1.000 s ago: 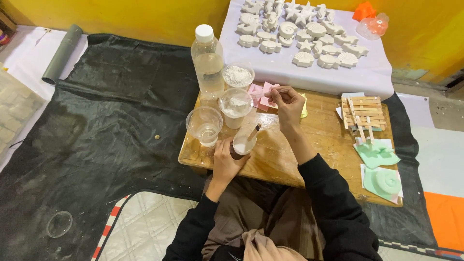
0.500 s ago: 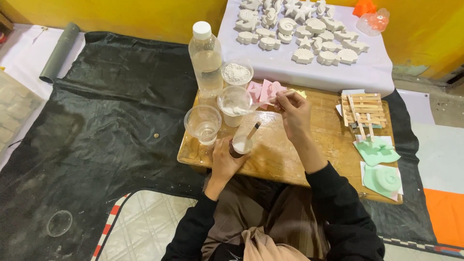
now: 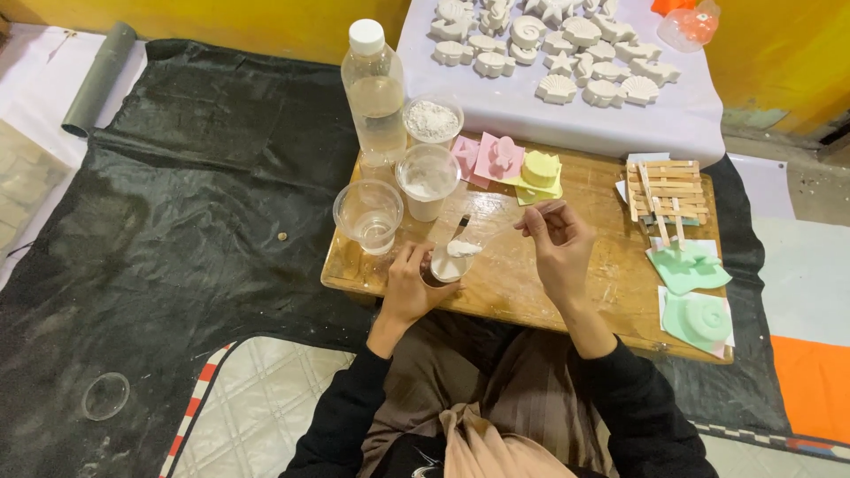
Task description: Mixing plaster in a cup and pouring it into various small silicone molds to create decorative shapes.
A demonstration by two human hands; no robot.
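Note:
My left hand (image 3: 409, 285) grips a small cup (image 3: 445, 265) at the near edge of the low wooden table (image 3: 611, 274). My right hand (image 3: 556, 241) pinches the handle of a clear plastic spoon (image 3: 496, 235). The spoon's bowl carries a heap of white powder just over the small cup. Behind them stand a clear cup of white powder (image 3: 427, 180), a shallow tub of white powder (image 3: 432, 119), an empty-looking clear cup (image 3: 368, 215) and a tall water bottle (image 3: 375, 90).
Pink and yellow moulds (image 3: 518, 168) sit mid-table; wooden sticks (image 3: 666, 188) and green moulds (image 3: 695, 292) lie at the right. White plaster casts (image 3: 558, 40) cover a white sheet behind. A black plastic sheet (image 3: 177, 230) spreads left, with a grey roll (image 3: 97, 78).
My right hand came back from the powder cup toward me, bringing the spoon with powder over the small cup. My left hand kept hold of the small cup.

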